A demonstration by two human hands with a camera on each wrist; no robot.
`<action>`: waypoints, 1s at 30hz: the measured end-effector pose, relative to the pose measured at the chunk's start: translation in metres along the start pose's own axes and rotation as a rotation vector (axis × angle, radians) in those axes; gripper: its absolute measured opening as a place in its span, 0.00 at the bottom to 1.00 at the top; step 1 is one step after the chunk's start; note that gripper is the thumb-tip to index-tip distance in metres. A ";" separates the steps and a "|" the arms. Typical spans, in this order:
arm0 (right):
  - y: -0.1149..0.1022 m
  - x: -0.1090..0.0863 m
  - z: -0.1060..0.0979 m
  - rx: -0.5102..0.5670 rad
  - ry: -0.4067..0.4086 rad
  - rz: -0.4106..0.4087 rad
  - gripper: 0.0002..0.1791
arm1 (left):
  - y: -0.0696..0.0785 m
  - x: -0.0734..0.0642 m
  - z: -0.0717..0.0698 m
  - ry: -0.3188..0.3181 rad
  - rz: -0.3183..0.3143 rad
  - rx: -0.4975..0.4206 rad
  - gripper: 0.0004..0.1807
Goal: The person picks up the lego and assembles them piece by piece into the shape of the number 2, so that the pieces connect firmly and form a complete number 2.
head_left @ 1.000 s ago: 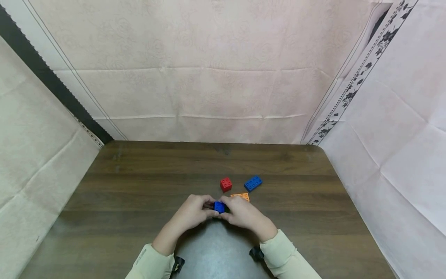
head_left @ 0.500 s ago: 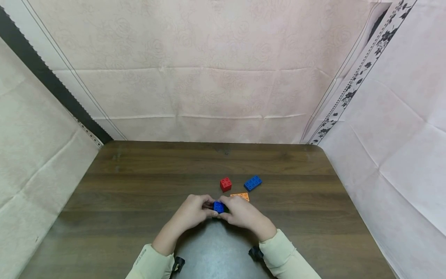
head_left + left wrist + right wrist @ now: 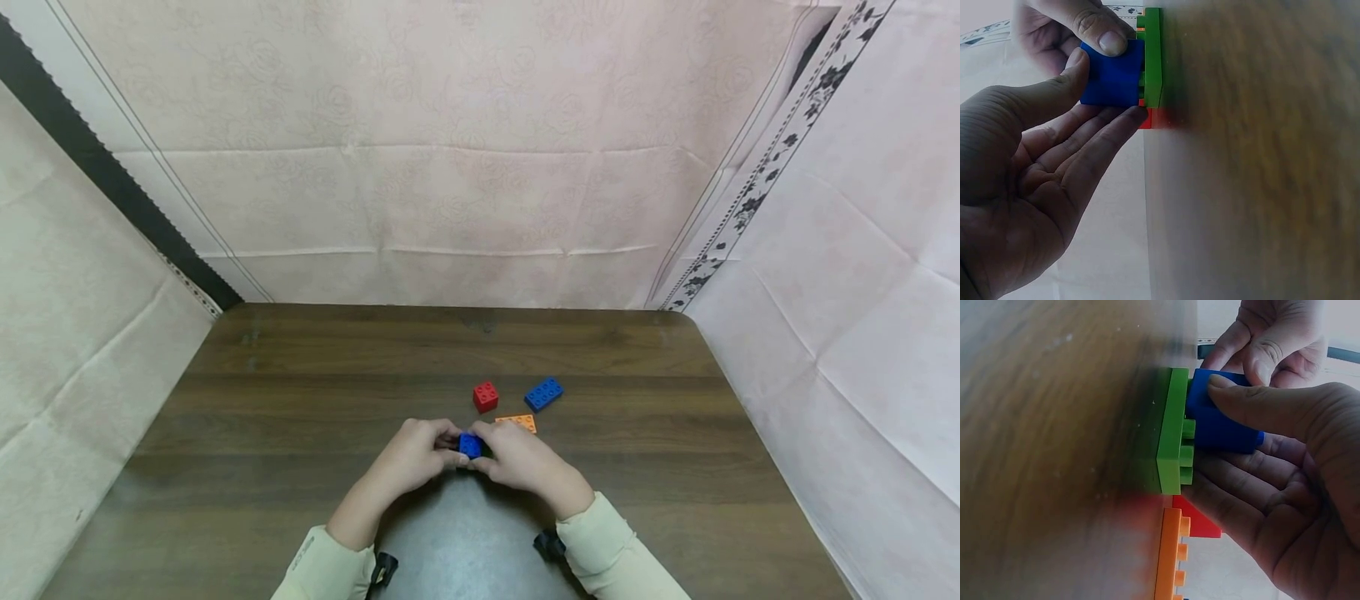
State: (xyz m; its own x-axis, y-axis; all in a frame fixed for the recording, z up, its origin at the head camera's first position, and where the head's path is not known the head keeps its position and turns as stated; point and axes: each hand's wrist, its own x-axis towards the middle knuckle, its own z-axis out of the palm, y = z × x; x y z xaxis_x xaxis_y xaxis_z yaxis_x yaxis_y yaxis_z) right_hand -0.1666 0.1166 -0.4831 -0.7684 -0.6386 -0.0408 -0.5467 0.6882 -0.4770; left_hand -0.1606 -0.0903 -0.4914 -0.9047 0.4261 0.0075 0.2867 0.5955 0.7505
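A blue toy brick is pinched from both sides by my left hand and right hand. Under it lies a flat green studded brick, low against the table. The blue brick is upright at the green one's studs, some of which show bare in the right wrist view; whether it is seated all the way down I cannot tell. Thumbs press its near face and the other fingers lie along its far side. From the head view the hands mostly hide the green brick.
On the brown table, just beyond the hands, lie a red brick, a second blue brick and a flat orange brick, partly behind the right hand. Pale cloth hangs behind the table and at both sides.
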 end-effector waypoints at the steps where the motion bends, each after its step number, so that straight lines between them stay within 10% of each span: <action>1: 0.000 0.000 0.000 -0.001 0.000 0.002 0.14 | 0.000 0.000 0.000 0.000 -0.004 0.000 0.11; 30: -0.004 0.002 0.001 -0.081 0.010 -0.002 0.14 | -0.002 0.000 -0.002 -0.013 -0.064 -0.015 0.14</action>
State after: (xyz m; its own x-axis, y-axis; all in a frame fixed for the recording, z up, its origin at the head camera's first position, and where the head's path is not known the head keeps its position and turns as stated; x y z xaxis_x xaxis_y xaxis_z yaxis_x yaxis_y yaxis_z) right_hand -0.1657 0.1117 -0.4819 -0.7702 -0.6371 -0.0307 -0.5732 0.7125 -0.4047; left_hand -0.1621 -0.0926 -0.4917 -0.9168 0.3963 -0.0500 0.2230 0.6116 0.7590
